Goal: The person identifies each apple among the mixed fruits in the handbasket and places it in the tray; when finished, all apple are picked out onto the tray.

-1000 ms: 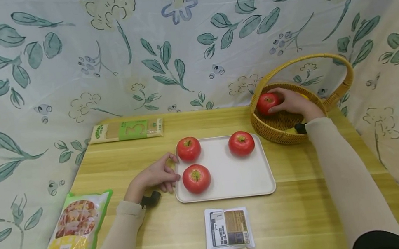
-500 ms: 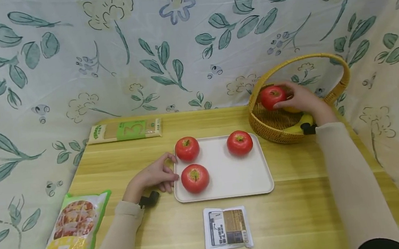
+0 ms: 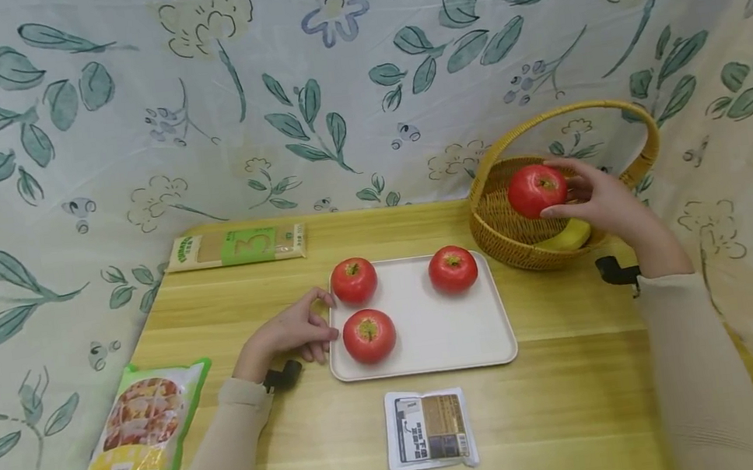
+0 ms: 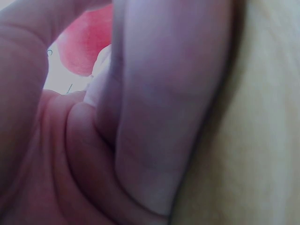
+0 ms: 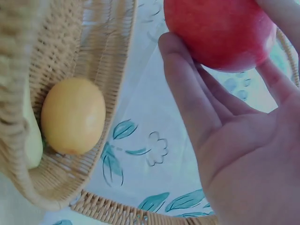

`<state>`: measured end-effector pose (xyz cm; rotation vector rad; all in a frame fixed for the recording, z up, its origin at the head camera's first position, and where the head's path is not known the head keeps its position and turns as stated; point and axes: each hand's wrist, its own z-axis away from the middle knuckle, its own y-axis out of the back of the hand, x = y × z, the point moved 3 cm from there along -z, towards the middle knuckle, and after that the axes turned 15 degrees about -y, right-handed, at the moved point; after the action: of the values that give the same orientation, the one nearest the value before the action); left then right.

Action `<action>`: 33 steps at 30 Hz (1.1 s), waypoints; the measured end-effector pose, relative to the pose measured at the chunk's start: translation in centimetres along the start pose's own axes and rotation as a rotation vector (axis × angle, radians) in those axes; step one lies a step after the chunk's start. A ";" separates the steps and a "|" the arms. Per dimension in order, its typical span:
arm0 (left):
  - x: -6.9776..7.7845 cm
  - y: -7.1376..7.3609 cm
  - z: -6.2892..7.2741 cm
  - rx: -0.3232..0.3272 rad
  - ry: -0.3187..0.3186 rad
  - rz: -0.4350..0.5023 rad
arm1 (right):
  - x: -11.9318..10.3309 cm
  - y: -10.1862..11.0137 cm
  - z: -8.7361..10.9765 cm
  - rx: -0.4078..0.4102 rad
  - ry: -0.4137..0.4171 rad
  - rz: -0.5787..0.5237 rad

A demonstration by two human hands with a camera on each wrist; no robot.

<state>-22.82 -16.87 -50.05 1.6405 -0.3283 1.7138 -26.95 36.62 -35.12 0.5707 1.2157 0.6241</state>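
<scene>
In the head view my right hand grips a red apple between thumb and fingers, over the opening of a wicker basket. The right wrist view shows the same apple at the fingertips, beside the basket's rim. At the left, my left hand holds the left edge of a white tray with bent thumb and forefinger. On the tray sit three more red apples: one at back left, one at front left and one at back right.
Inside the basket lie a banana and a round yellow-orange fruit. A noodle packet lies at the back left, a green-edged food bag at front left, and a small flat sachet before the tray. Floral cloth hangs behind.
My right hand has lifted the apple from inside the basket and moved it right and nearer, uncovering the banana. The left hand and the tray stay put.
</scene>
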 end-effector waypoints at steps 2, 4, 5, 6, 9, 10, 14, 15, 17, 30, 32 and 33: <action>0.0 -0.1 -0.1 -0.001 0.000 -0.001 | 0.0 -0.1 0.9 -0.006 0.013 -0.022; 0.0 -0.1 -0.1 -0.002 -0.002 -0.003 | -0.2 -0.4 1.8 -0.012 0.027 -0.047; 0.0 -0.1 -0.1 -0.003 -0.003 -0.005 | -0.3 -0.7 2.3 -0.019 0.036 -0.064; 0.0 -0.1 -0.1 -0.004 -0.003 -0.004 | -0.4 -0.9 2.7 -0.024 0.047 -0.083; -0.2 -0.1 -0.2 -0.006 -0.008 -0.003 | -0.9 -1.9 4.0 -0.050 0.113 -0.142; -0.2 -0.1 -0.3 -0.007 -0.010 -0.002 | -1.0 -2.3 4.3 -0.059 0.137 -0.156; -0.3 0.0 -0.4 -0.008 -0.010 0.000 | -1.3 -4.3 5.3 -0.108 0.215 -0.181; -0.3 -0.1 -0.3 -0.008 -0.009 0.001 | -1.4 -4.8 5.5 -0.121 0.214 -0.181; -0.3 -0.1 -0.3 -0.008 -0.007 0.001 | -1.4 -5.9 5.8 -0.157 0.224 -0.187; -0.2 -0.2 -0.4 -0.006 0.000 -0.002 | -0.4 -11.8 6.2 -0.462 0.280 -0.192; -0.2 -0.2 -0.3 -0.003 0.000 -0.001 | -0.3 -12.5 6.0 -0.503 0.268 -0.161; -0.2 -0.1 -0.3 -0.002 0.000 -0.001 | -0.3 -12.8 5.9 -0.523 0.258 -0.139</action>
<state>-22.97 -16.63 -50.32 1.6387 -0.3290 1.7124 -19.60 27.04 -42.38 -0.0349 1.2542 0.8765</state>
